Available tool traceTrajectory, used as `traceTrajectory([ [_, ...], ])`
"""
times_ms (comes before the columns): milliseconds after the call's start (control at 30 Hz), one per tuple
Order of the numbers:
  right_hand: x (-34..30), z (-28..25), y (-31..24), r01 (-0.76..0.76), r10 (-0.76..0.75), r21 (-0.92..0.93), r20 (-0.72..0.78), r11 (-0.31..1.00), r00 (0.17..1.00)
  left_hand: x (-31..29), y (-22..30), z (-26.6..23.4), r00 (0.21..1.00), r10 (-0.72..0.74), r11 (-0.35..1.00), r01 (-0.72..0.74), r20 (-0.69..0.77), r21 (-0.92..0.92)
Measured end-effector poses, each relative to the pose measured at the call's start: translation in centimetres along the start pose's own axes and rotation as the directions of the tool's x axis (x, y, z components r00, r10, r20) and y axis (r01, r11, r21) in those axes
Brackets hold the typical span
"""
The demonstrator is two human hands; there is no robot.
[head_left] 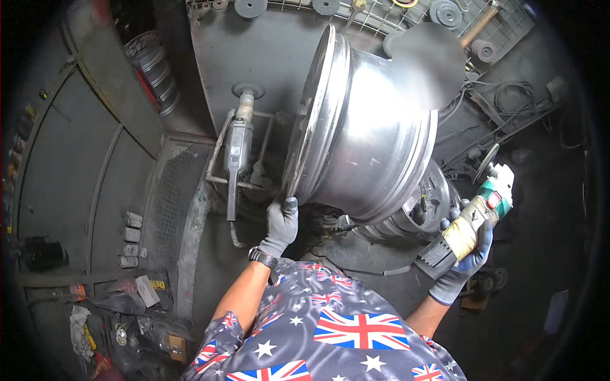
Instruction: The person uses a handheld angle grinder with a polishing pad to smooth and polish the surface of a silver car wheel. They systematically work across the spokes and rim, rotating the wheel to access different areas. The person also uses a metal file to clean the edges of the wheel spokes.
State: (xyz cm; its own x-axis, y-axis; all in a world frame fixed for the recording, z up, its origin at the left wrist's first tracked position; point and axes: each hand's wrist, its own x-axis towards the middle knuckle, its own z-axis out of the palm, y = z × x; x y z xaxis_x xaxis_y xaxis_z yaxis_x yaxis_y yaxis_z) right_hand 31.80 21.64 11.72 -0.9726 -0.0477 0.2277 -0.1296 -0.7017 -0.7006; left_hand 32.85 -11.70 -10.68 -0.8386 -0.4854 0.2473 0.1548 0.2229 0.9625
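Note:
A large silver wheel rim (372,149) stands tilted in front of me, its shiny barrel toward the right. My left hand (281,225), in a grey glove, is closed on the rim's lower left edge; some of its fingers are hidden behind the metal. Off to the right, my right hand (480,251), gloved too, is wrapped around an angle grinder (462,235) with yellow wrapping on its body and a green and white head. The grinder's disc (487,162) points up and away, apart from the rim.
Another power tool (237,149) with a round pad rests on a metal frame left of the rim. More wheels (432,200) lie beneath it. Discs (445,14) and a hammer (481,25) hang on a wire grid at the back. A cluttered shelf (127,330) is lower left.

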Motion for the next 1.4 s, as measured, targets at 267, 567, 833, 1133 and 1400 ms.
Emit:
traceTrajectory([
  [267, 0.2, 1.8, -0.2, 0.03, -0.039, -0.201, -0.043, 0.979, 0.998, 0.6, 6.7, -0.2, 0.999, -0.042, 0.995, 0.039, 0.029, 0.09],
  [567, 4.2, 7.4, -1.0, 0.052, -0.028, -0.709, 0.045, 0.703, 0.999, 0.3, 18.5, -1.3, 0.859, 0.458, 0.88, -0.402, 0.229, -0.253],
  [833, 10.0, 14.5, 0.1, 0.067, 0.367, -0.851, 0.294, 0.521, 0.883, 4.7, 20.6, 6.7, 0.653, 0.226, 0.24, 0.682, 0.723, -0.691],
  [1133, 13.7, 15.9, 0.3, 0.466, 0.648, -0.868, 0.455, 0.17, 0.611, 4.8, 21.1, 8.3, 0.857, 0.211, 0.238, 0.422, 0.47, -0.875],
  [1400, 20.8, 18.0, 0.7, 0.373, 0.6, -0.89, 0.452, 0.26, 0.66, 13.0, 22.5, 11.4, 0.886, 0.329, 0.353, 0.205, 0.327, -0.913],
])
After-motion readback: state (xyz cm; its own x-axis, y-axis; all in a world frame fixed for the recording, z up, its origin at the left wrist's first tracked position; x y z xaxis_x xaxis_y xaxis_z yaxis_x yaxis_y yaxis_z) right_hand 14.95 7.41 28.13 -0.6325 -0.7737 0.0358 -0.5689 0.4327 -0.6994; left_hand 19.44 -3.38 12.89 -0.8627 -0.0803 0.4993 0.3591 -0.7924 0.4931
